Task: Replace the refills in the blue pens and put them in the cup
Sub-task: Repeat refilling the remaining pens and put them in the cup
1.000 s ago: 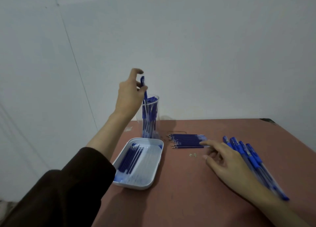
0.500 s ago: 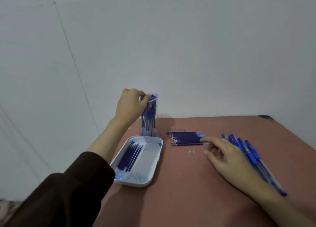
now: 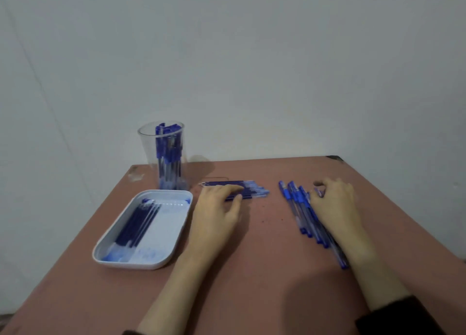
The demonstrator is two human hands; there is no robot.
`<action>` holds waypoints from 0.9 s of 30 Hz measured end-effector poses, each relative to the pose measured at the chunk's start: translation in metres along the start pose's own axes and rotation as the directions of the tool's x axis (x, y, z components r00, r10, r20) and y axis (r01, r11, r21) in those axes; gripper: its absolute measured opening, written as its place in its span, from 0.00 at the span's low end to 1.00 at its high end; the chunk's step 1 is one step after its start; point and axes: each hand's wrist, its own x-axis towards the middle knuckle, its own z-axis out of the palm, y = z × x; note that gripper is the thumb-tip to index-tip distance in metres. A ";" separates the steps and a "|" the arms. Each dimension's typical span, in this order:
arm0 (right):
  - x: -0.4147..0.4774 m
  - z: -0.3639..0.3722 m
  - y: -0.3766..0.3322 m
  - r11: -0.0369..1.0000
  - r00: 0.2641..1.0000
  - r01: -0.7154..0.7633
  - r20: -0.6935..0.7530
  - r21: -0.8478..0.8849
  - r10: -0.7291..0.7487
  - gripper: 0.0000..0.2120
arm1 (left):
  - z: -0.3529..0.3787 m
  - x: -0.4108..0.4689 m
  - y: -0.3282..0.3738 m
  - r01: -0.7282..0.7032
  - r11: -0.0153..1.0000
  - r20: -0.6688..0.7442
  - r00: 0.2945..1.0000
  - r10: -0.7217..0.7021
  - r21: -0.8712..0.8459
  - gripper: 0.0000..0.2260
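A clear cup (image 3: 148,143) holding several blue pens (image 3: 167,153) stands at the table's far left. To its right lies a row of new refills (image 3: 254,192). My left hand (image 3: 216,211) rests on the left part of that row, with fingertips and thumb touching the refills. Several blue pens (image 3: 298,208) lie in a loose pile on the right. My right hand (image 3: 332,203) lies over that pile with fingers curled, and a blue pen's cap (image 3: 319,192) shows between thumb and forefinger.
A white tray (image 3: 164,236) with several dark refills (image 3: 137,223) sits at the near left, in front of the cup. The reddish table (image 3: 252,271) ends at a white wall behind. A small clear scrap (image 3: 136,175) lies left of the cup.
My left hand dropped a pen into the cup, left the cup and came down onto the refill row. My right hand shifted right along the pen pile and curled its fingers.
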 end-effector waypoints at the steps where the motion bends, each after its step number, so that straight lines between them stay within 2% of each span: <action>1: 0.000 -0.002 0.002 1.000 1.000 -0.023 0.009 0.002 0.023 0.15 | 0.000 0.000 -0.001 0.013 1.000 -0.001 1.000 -0.013 0.002 0.13; 4: -0.001 -0.007 0.004 0.995 0.994 -0.095 0.059 -0.018 0.096 0.15 | -0.002 0.000 -0.002 0.032 0.999 -0.022 0.999 -0.031 0.009 0.14; 9: -0.005 -0.017 0.001 0.986 0.979 -0.166 0.123 0.013 0.164 0.11 | -0.004 -0.002 0.000 0.018 1.000 -0.018 1.000 -0.019 -0.021 0.14; 12: -0.004 -0.021 0.001 0.976 0.967 -0.213 0.149 0.049 0.204 0.14 | -0.004 -0.002 0.000 0.011 1.000 -0.017 1.000 -0.011 -0.026 0.14; 16: -0.006 -0.023 0.001 0.979 0.968 -0.206 0.145 -0.001 0.204 0.15 | -0.005 -0.002 -0.001 0.003 1.000 -0.014 1.000 -0.003 -0.024 0.13; 22: -0.005 -0.022 0.000 0.992 0.995 -0.101 -0.015 -0.082 0.100 0.14 | -0.006 -0.001 0.000 0.000 0.999 -0.022 1.000 -0.001 -0.033 0.12; 24: -0.005 -0.023 -0.004 0.999 0.997 -0.016 -0.071 -0.028 0.014 0.18 | -0.007 -0.001 0.000 0.009 0.999 -0.032 0.999 -0.010 -0.039 0.08; 27: -0.010 -0.015 -0.017 0.959 0.972 0.224 -0.117 0.174 -0.206 0.19 | -0.009 -0.001 0.001 0.028 0.998 -0.037 0.999 -0.030 -0.058 0.07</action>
